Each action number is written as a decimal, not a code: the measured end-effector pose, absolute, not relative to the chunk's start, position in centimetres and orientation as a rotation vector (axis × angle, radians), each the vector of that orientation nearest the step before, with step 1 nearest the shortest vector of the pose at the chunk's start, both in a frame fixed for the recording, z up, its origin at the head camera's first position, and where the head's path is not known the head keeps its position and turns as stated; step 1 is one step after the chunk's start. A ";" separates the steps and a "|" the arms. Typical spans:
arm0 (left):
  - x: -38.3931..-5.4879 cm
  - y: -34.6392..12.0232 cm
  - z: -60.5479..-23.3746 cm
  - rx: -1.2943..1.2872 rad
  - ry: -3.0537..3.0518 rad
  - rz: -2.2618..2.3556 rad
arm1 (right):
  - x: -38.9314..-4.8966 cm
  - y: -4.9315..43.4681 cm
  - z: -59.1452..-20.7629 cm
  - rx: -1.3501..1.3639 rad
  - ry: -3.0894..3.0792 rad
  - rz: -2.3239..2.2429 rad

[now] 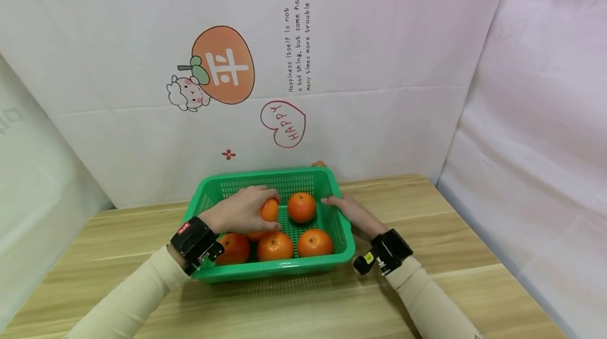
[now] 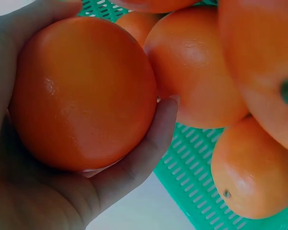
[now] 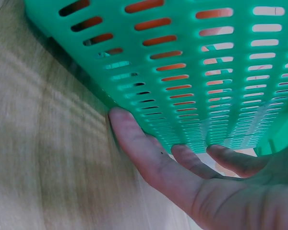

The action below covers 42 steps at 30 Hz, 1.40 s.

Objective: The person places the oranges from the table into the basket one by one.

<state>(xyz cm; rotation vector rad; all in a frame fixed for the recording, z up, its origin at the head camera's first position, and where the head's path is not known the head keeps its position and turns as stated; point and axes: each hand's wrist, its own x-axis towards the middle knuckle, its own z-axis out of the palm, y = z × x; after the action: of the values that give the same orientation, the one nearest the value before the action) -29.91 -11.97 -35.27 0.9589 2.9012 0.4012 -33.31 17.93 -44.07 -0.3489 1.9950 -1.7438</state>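
My left hand (image 1: 243,210) is inside the green plastic basket (image 1: 284,267), gripping an orange (image 1: 269,211). In the left wrist view, thumb and fingers curl round that orange (image 2: 86,93), with more oranges close beside it. Three oranges sit along the basket's front, one of them a middle orange (image 1: 275,247), and part of another shows under my left hand. Toward the back right lies a further orange (image 1: 301,207). My right hand (image 1: 356,216) holds the basket's right side, thumb over the rim. Its fingers (image 3: 149,155) press the slotted outer wall (image 3: 182,91) low near the table.
The basket stands on a wood-grain table (image 1: 265,307), close to a white printed cloth (image 1: 360,117) hanging behind. Another white sheet (image 1: 536,133) hangs along the right side. Black wrist cameras are strapped to both wrists, the left one (image 1: 195,244) overlapping the basket's left edge.
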 end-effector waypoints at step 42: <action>-30.5 -7.7 -35.0 1.090 2.846 0.285 | -33.2 18.0 -43.7 -0.348 1.981 -1.739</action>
<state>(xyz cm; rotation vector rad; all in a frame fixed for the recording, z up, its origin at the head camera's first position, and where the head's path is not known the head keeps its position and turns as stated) -30.45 -7.68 -35.01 1.0902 2.8457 0.2848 -33.21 17.97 -43.73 -0.3477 1.9811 -1.7385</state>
